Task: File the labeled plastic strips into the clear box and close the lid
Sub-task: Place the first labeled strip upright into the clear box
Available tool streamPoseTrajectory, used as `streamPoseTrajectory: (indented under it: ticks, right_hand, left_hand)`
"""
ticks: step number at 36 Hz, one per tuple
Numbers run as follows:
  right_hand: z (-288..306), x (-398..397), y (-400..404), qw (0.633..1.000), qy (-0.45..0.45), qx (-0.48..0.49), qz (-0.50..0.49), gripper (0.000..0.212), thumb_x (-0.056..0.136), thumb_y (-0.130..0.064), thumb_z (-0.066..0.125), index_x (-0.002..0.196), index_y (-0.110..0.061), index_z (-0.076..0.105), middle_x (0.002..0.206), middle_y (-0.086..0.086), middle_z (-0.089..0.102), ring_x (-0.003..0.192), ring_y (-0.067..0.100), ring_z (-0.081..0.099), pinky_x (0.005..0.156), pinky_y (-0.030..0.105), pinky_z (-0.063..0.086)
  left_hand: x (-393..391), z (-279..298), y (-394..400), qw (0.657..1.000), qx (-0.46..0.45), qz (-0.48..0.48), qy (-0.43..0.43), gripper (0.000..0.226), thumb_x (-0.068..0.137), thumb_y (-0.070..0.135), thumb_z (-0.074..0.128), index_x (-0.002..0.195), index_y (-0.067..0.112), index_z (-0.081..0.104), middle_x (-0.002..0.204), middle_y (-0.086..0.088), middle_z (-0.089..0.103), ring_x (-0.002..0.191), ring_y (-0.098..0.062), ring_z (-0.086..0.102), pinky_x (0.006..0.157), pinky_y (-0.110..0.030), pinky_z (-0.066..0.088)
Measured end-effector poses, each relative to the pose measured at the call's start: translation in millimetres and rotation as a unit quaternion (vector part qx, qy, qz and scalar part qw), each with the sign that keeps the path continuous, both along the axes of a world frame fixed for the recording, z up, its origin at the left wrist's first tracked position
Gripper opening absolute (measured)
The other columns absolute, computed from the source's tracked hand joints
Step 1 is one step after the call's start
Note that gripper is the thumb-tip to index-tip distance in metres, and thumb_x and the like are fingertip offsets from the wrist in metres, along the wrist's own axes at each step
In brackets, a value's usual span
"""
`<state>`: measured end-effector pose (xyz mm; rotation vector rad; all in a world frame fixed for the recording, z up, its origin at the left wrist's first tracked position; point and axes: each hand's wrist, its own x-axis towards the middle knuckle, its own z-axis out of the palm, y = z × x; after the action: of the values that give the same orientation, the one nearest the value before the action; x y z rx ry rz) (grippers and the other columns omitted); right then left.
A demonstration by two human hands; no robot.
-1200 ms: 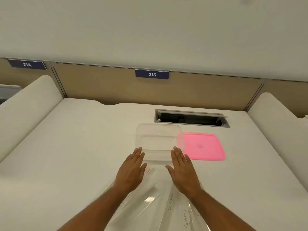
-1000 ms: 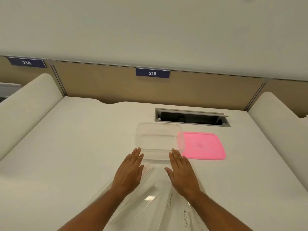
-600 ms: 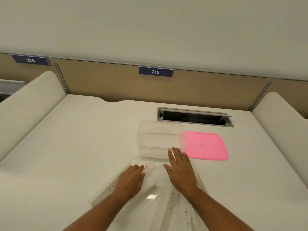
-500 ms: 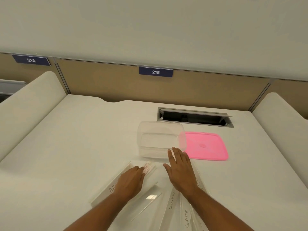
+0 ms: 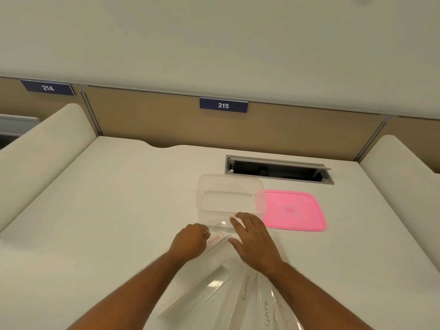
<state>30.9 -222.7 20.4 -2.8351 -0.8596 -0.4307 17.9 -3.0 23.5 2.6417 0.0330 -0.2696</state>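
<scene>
left hand (image 5: 190,241) gripped red-labelled strip (image 5: 215,241) at its far end | right hand (image 5: 253,239) lay flat, fingers relaxed, on fanned strips (image 5: 245,291) | clear box (image 5: 231,198) just beyond fingertips | pink lid (image 5: 294,209) right of right hand

left of clear box (image 5: 231,198): bare surface (image 5: 114,210), open approach | right of box: pink lid (image 5: 294,210) lies flat, just beside it | behind: recessed slot (image 5: 278,171), then partition wall | front: fanned plastic strips (image 5: 238,289) and both hands crowd the near rim | sides: padded dividers bound the surface | box mouth uncovered, open from above
</scene>
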Motion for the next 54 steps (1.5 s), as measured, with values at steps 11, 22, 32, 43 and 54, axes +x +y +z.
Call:
streamPoseTrajectory:
  ticks: [11, 22, 32, 43, 54]
  right_hand:
    - [21.9, 9.1, -0.2, 0.98, 0.182, 0.019, 0.075, 0.065, 0.092, -0.032, 0.068, 0.15, -0.023, 0.04, 0.152, -0.006, 0.042, 0.139, 0.014, 0.036, 0.114, 0.024, 0.025]
    - [65.1, 44.8, -13.8, 0.939, 0.33, 0.086, 0.035, 0.05, 0.091, -0.031, 0.069, 0.139, -0.024, 0.056, 0.129, -0.014, 0.052, 0.111, 0.008, 0.053, 0.095, 0.021, 0.045]
    - [97.2, 71.9, -42.6, 0.903, 0.376, 0.205, -0.05, 0.032, 0.094, -0.03, 0.067, 0.126, -0.023, 0.065, 0.115, -0.007, 0.065, 0.098, 0.003, 0.062, 0.08, 0.017, 0.052]
    - [108.3, 90.8, -56.7, 0.901, 0.347, 0.237, -0.105, 0.024, 0.093, -0.033, 0.068, 0.115, -0.024, 0.069, 0.11, -0.005, 0.069, 0.09, 0.008, 0.064, 0.065, 0.017, 0.044]
    - [90.8, 104.0, -45.3, 0.917, 0.341, 0.163, -0.124, 0.042, 0.093, -0.037, 0.067, 0.131, -0.02, 0.062, 0.127, -0.002, 0.064, 0.104, 0.016, 0.061, 0.084, 0.025, 0.049]
  left_hand:
    - [25.1, 43.5, 1.6, 0.977, -0.156, -0.072, 0.128, 0.035, 0.1, 0.03, 0.054, 0.066, 0.027, 0.06, 0.061, 0.007, 0.063, 0.045, -0.008, 0.05, 0.052, -0.019, 0.044]
    - [47.0, 73.4, 5.0, 0.966, -0.151, -0.149, 0.145, 0.036, 0.099, 0.043, 0.052, 0.096, 0.014, 0.073, 0.092, -0.001, 0.073, 0.077, -0.015, 0.065, 0.077, -0.03, 0.052]
    - [64.1, 98.7, 17.2, 0.968, -0.089, -0.197, 0.125, 0.048, 0.086, 0.056, 0.067, 0.121, 0.023, 0.066, 0.109, 0.002, 0.068, 0.096, -0.017, 0.065, 0.087, -0.03, 0.056]
    - [87.3, 96.8, 23.1, 0.987, -0.043, -0.158, 0.009, 0.065, 0.079, 0.036, 0.081, 0.136, 0.023, 0.054, 0.124, 0.005, 0.058, 0.107, -0.013, 0.057, 0.085, -0.021, 0.05]
    - [104.0, 72.3, 24.9, 0.992, -0.053, -0.115, 0.011, 0.063, 0.083, 0.025, 0.079, 0.139, 0.024, 0.05, 0.136, 0.0, 0.054, 0.117, -0.016, 0.054, 0.09, -0.024, 0.053]
